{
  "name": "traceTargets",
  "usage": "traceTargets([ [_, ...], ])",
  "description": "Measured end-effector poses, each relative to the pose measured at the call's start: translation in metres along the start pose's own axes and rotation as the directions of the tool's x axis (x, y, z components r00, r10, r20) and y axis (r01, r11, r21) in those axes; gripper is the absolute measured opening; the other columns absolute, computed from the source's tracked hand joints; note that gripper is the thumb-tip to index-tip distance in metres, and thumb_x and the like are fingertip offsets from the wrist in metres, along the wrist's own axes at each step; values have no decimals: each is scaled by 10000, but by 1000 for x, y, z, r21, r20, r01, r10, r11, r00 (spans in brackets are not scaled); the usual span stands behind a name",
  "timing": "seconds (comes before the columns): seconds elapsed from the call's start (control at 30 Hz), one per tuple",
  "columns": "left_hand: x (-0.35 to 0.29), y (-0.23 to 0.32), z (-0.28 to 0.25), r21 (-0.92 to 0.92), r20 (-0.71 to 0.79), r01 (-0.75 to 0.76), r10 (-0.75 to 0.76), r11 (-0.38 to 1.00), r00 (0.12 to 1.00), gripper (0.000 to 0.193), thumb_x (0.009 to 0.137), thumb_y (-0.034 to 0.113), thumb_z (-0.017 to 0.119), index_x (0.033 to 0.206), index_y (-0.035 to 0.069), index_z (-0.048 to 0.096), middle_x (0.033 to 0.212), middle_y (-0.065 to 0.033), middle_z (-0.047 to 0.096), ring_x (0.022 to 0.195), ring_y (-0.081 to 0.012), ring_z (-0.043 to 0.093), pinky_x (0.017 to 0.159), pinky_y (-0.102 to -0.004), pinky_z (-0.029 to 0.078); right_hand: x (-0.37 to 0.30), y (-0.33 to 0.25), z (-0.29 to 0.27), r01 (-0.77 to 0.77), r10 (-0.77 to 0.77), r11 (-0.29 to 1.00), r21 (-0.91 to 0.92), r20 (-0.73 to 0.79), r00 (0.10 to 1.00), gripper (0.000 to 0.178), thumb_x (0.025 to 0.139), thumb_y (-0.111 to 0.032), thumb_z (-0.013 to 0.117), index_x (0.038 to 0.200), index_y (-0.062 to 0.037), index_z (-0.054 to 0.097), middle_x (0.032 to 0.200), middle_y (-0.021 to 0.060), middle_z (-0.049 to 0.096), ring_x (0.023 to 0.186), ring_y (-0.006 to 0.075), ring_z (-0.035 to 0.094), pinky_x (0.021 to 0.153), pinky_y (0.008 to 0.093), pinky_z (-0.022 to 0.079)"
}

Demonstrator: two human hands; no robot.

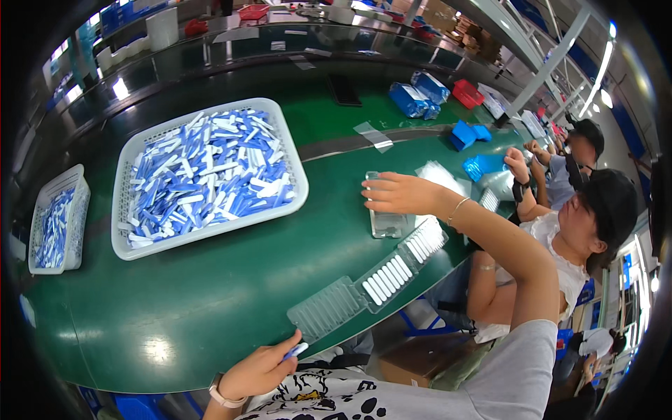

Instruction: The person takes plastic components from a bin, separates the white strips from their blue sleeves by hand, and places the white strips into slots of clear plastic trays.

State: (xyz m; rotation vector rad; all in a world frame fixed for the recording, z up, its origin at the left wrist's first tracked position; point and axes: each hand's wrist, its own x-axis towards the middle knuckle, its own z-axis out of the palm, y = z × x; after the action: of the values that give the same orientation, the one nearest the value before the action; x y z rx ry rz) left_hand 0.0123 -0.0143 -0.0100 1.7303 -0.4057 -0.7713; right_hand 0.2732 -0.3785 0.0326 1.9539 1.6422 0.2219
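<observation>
My left hand (260, 371) is at the table's near edge, closed on a small blue-and-white plastic stick (295, 351). One of its fingers reaches to the near corner of an unfilled clear blister tray (325, 308). Up and to the right, my right hand (402, 193) lies across another clear plastic tray (387, 225), fingers stretched out and thumb hidden. Between the hands, a clear tray holding a row of white sticks (387, 280) adjoins the unfilled one. A further tray of white sticks (425, 239) continues that line to the right.
A large white basket (120, 203) heaped with blue and white sticks stands on the green table (203, 301). A smaller filled basket (75, 234) is at far left. Blue packs (413, 98), a dark phone (344, 91) and a red bin (467, 94) lie beyond. Co-workers (570, 238) sit at right.
</observation>
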Motion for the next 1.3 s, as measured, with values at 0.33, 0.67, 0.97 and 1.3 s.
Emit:
traceTargets([
  [0.33,-21,-15,-25,-339,-162,9,-67,941,985,520,922,82,431,1435,76,348,805,-15,554,692,-107,506,632,-246,442,84,-14,-107,-6,107,816,578,-142,984,612,579,-137,711,1142,20,526,1094,153,541,1008,311,530,838,379,489],
  [0.67,-99,-21,-74,-593,-791,-546,-303,591,532,416,922,69,442,1336,19,430,765,-3,486,533,-34,336,439,-181,272,190,-166,-168,102,176,502,859,-216,960,720,593,-300,781,1186,21,530,1106,135,556,962,288,548,744,367,526],
  [0.97,-128,-46,-45,-688,-711,-453,-404,567,575,395,945,60,412,1338,21,411,773,1,474,534,-31,346,435,-189,254,187,-177,-161,-142,324,485,863,-27,946,799,546,-296,841,1192,54,526,1126,187,546,992,349,541,837,406,475],
  [1.3,-180,-52,-61,-245,-955,-818,-272,520,113,384,957,105,428,1331,16,412,795,-10,494,549,-49,365,452,-199,295,292,-233,-206,108,334,409,906,-259,906,943,588,-265,854,1315,103,381,1227,241,488,1115,391,497,933,419,432],
])
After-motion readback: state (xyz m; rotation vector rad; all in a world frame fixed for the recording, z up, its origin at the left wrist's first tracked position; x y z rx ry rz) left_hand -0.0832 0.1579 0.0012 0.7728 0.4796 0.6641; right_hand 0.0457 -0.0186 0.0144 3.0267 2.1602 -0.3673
